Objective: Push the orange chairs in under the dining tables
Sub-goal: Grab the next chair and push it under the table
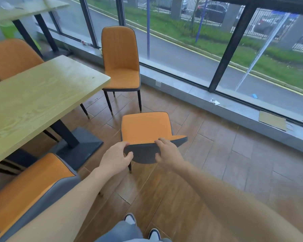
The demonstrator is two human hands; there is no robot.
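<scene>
An orange chair (145,127) with a grey back stands on the wooden floor to the right of the light wood dining table (38,100), clear of its edge. My left hand (116,157) grips the left end of the chair's backrest top, fingers over the rim and thumb behind. My right hand (168,151) grips the same backrest further right. A second orange chair (122,67) stands at the table's far right corner, facing me. A third orange chair (23,191) sits at the near side by my left arm. A fourth orange chair (12,57) stands behind the table.
A black pedestal base (82,147) holds up the table, close to the held chair's legs. A low grey sill (234,112) and window wall run along the right. Another table (24,9) stands at the far left. My feet (142,227) are on open floor behind the chair.
</scene>
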